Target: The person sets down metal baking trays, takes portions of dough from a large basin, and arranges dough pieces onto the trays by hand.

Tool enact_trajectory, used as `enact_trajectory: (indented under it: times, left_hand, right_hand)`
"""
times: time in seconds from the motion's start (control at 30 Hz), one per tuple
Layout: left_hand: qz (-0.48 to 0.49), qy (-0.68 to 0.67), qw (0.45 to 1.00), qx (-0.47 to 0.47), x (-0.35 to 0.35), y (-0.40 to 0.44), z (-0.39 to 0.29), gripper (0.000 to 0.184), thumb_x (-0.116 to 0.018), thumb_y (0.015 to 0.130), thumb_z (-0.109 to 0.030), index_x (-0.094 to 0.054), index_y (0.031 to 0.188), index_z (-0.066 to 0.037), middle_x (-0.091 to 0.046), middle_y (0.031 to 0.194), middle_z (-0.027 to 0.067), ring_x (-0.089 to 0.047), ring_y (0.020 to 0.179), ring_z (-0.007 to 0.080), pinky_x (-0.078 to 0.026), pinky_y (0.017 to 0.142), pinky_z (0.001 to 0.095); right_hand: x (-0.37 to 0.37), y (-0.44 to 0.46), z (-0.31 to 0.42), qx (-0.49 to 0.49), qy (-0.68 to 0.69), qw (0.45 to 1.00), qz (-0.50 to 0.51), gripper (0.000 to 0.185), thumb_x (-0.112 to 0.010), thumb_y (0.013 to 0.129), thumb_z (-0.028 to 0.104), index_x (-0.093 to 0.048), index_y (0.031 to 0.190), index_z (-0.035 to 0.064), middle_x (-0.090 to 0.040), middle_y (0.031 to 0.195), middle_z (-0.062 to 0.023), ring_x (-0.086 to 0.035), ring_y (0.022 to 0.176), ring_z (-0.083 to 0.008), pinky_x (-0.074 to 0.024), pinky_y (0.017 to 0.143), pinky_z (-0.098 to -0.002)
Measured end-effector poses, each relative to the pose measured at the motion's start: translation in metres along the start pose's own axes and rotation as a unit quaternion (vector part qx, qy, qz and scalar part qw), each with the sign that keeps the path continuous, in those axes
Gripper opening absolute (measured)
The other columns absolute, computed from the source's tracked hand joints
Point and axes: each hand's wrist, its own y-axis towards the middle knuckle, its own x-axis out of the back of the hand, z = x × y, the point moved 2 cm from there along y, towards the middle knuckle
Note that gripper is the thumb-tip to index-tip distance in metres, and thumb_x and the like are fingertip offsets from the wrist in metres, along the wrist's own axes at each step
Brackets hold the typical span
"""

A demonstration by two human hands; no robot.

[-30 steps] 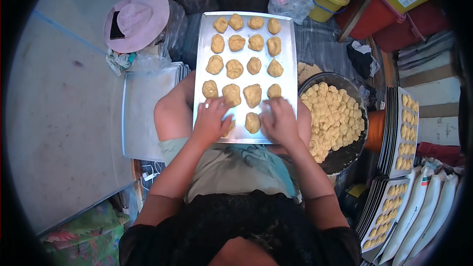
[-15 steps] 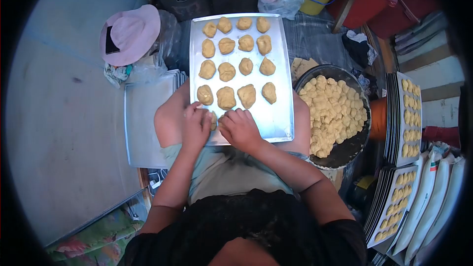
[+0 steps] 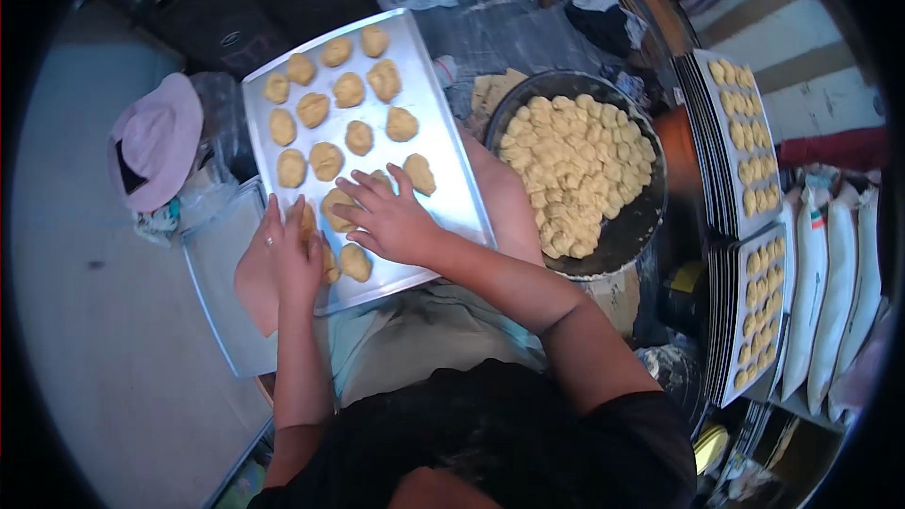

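A metal baking tray (image 3: 452, 217) rests on my lap, tilted in view, with rows of pale yellow dough balls on it. My right hand (image 3: 401, 223) is over the front rows, its fingers spread and touching a dough ball (image 3: 335, 211). Beneath its fingers, another dough ball (image 3: 380, 179) is partly covered. At the tray's left edge, my left hand (image 3: 294, 254) has its fingers stretched out beside a dough piece (image 3: 308, 222), which it partly hides. Close to my left hand, one more dough ball (image 3: 355, 263) lies near the tray's front edge.
A black basin (image 3: 627, 231) heaped with small dough lumps (image 3: 575, 165) stands right of my lap. Farther right are two stacks of trays (image 3: 740, 146) bearing dough pieces. On the left are bare trays (image 3: 226, 292) and a pink hat (image 3: 160, 141). White sacks (image 3: 844, 292) stand at far right.
The view has turned, and the tray appears tilted and farther left. My right hand has gone from bunched at the front row to spread over the dough balls. Another dough ball now shows in the front row.
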Motion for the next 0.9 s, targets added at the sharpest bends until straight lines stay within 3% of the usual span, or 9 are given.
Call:
enact_trajectory:
  times: [0.13,0.2,0.3,0.37,0.47,0.67,0.73,0.8,0.9]
  left_hand:
    - [0.026,0.000,0.994,-0.102,-0.003,0.000,-0.072,0.045,-0.066,0.087,-0.018,-0.060,0.131,-0.010,-0.035,0.151,0.0210,-0.030,0.141,0.0435,-0.024,0.112,0.0552]
    - [0.078,-0.032,0.983,-0.161,-0.013,-0.004,-0.113,0.044,-0.067,0.087,-0.019,-0.061,0.129,-0.011,-0.037,0.150,0.0205,-0.031,0.141,0.0427,-0.025,0.112,0.0536]
    - [0.152,-0.062,0.957,-0.238,-0.039,-0.011,-0.150,0.041,-0.067,0.087,-0.021,-0.062,0.127,-0.013,-0.040,0.149,0.0191,-0.032,0.141,0.0405,-0.027,0.109,0.0521]
    - [0.188,-0.087,0.944,-0.258,-0.055,-0.018,-0.161,0.043,-0.070,0.085,-0.019,-0.062,0.127,-0.013,-0.041,0.149,0.0183,-0.034,0.140,0.0405,-0.028,0.108,0.0512]
    - [0.216,-0.103,0.931,-0.274,-0.067,-0.028,-0.168,0.042,-0.071,0.084,-0.018,-0.063,0.125,-0.012,-0.044,0.147,0.0172,-0.039,0.138,0.0386,-0.030,0.106,0.0501]
    - [0.257,-0.104,0.927,-0.251,-0.058,-0.042,-0.162,0.035,-0.068,0.086,-0.017,-0.065,0.120,-0.011,-0.049,0.143,0.0131,-0.043,0.135,0.0336,-0.034,0.104,0.0494]
    - [0.247,-0.114,0.928,-0.256,-0.053,-0.045,-0.154,0.034,-0.068,0.086,-0.017,-0.065,0.119,-0.009,-0.052,0.139,0.0115,-0.046,0.133,0.0321,-0.035,0.103,0.0478]
    - [0.232,-0.118,0.926,-0.273,-0.047,-0.051,-0.147,0.033,-0.069,0.086,-0.016,-0.065,0.117,-0.009,-0.055,0.134,0.0101,-0.049,0.128,0.0305,-0.037,0.102,0.0453]
    - [0.216,-0.135,0.931,-0.262,-0.033,-0.063,-0.131,0.031,-0.069,0.086,-0.016,-0.065,0.116,-0.008,-0.059,0.127,0.0083,-0.053,0.123,0.0286,-0.040,0.099,0.0424]
  right_hand:
    - [0.090,-0.033,-0.080,-0.144,-0.017,0.986,-0.085,0.051,-0.074,0.076,0.015,-0.061,0.125,0.0102,-0.054,0.132,-0.0206,-0.050,0.123,-0.0387,-0.0385,0.105,-0.0437]
    - [0.089,-0.096,-0.173,-0.257,-0.041,0.938,-0.231,0.048,-0.072,0.080,0.015,-0.060,0.125,0.0074,-0.056,0.126,-0.0214,-0.052,0.119,-0.0404,-0.0403,0.103,-0.0457]
    - [0.064,-0.239,-0.315,-0.573,-0.133,0.809,-0.015,0.070,-0.080,0.073,0.022,-0.052,0.136,0.0098,-0.050,0.132,-0.0255,-0.048,0.125,-0.0403,-0.0406,0.104,-0.0465]
    - [0.045,-0.293,-0.331,-0.686,-0.158,0.710,0.011,0.087,-0.080,0.072,0.021,-0.039,0.148,0.0192,-0.032,0.151,-0.0277,-0.042,0.131,-0.0438,-0.0424,0.106,-0.0452]
    - [0.000,-0.324,-0.299,-0.701,-0.199,0.682,0.062,0.087,-0.080,0.070,0.026,-0.038,0.147,0.0220,-0.020,0.157,-0.0231,-0.040,0.132,-0.0430,-0.0453,0.104,-0.0454]
    - [0.026,-0.371,-0.305,-0.608,-0.050,0.788,-0.081,0.052,-0.075,0.070,0.015,-0.059,0.120,0.0127,-0.061,0.124,-0.0182,-0.061,0.109,-0.0343,-0.0509,0.089,-0.0440]
    - [0.060,-0.368,-0.294,-0.670,-0.024,0.729,-0.137,0.042,-0.072,0.071,0.013,-0.064,0.112,0.0105,-0.068,0.102,-0.0174,-0.066,0.094,-0.0329,-0.0522,0.082,-0.0420]
    - [0.056,-0.414,-0.329,-0.611,-0.007,0.762,-0.217,0.035,-0.068,0.075,0.010,-0.064,0.109,0.0073,-0.068,0.097,-0.0151,-0.066,0.091,-0.0287,-0.0549,0.076,-0.0386]
    - [0.098,-0.362,-0.286,-0.551,0.276,0.713,-0.336,0.025,-0.057,0.085,0.001,-0.059,0.109,0.0060,-0.063,0.105,-0.0087,-0.066,0.094,-0.0203,-0.0586,0.076,-0.0371]
